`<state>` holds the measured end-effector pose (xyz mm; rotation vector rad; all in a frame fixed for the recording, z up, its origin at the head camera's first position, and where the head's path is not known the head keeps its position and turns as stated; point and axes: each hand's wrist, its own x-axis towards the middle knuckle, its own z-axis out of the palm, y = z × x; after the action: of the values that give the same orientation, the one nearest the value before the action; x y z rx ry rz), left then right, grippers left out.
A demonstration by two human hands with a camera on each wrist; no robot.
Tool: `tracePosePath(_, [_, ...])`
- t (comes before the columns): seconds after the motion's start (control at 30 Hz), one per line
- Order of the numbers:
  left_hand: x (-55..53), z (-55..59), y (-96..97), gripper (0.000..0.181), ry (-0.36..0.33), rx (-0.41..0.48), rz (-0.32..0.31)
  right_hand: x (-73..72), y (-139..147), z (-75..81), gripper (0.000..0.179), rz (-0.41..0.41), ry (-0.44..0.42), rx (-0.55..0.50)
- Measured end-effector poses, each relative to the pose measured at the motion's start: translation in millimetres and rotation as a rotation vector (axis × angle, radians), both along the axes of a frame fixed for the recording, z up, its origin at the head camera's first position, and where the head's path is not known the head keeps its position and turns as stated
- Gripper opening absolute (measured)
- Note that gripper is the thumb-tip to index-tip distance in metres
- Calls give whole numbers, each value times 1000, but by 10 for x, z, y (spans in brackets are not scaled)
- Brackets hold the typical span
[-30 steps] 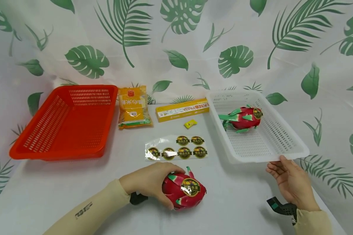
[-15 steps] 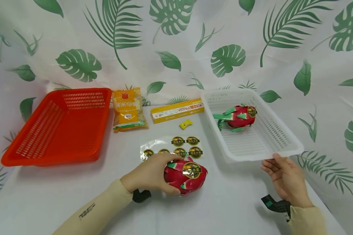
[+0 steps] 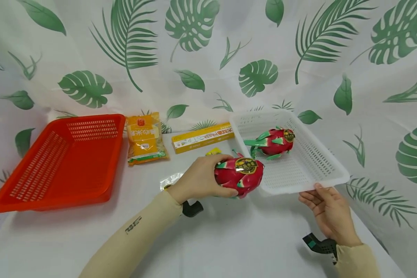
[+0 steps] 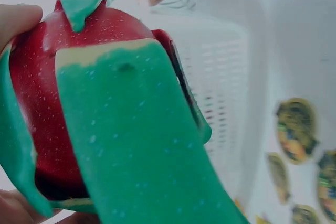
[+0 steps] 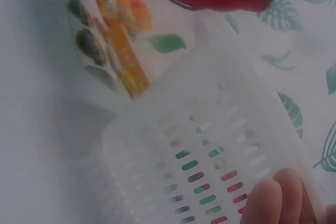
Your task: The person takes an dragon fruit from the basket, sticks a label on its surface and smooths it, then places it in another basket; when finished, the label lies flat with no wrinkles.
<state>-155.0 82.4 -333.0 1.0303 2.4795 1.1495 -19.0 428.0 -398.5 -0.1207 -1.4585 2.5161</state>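
Note:
My left hand (image 3: 203,178) grips a red dragon fruit (image 3: 242,183) with a round black-and-gold sticker on top. It is held above the table, overlapping the near left corner of the white basket (image 3: 307,188) in the head view. Up close in the left wrist view, green scales (image 4: 136,129) cover much of the fruit. Another stickered dragon fruit (image 3: 275,142) lies inside the basket towards its back left. At the basket's front rim, my right hand (image 3: 333,212) pinches the edge, thumb on top; its fingers (image 5: 265,203) lie against the basket wall in the right wrist view.
A red basket (image 3: 105,193) stands at the left. Along the back are a yellow-orange food bag (image 3: 146,139), a yellow pasta box (image 3: 203,138) and a small yellow packet (image 3: 213,151). My left arm mostly covers a clear sticker sheet (image 3: 169,180). A leaf-print cloth hangs behind.
My left hand has raised the dragon fruit and carried it forward and right towards the white basket. My right hand keeps its hold on the rim. The head view has shifted slightly.

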Motion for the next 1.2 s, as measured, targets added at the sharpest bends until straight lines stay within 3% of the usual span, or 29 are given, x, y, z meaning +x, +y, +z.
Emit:
tracePosePath(0.47, [-333, 309, 629, 83, 83, -86, -71, -28, -91, -60, 18, 1, 47, -7])
tracePosePath(0.7, [-390, 396, 992, 81, 142, -168, -134, 28, -70, -50, 16, -22, 30, 11])
tracePosePath(0.9, [-431, 466, 1283, 77, 187, -265, -156, 37, -47, -34, 17, -15, 64, -21])
tracePosePath(1.2, [-423, 513, 1619, 68, 212, -401, -139, 40, -39, -36, 17, -20, 52, -28])
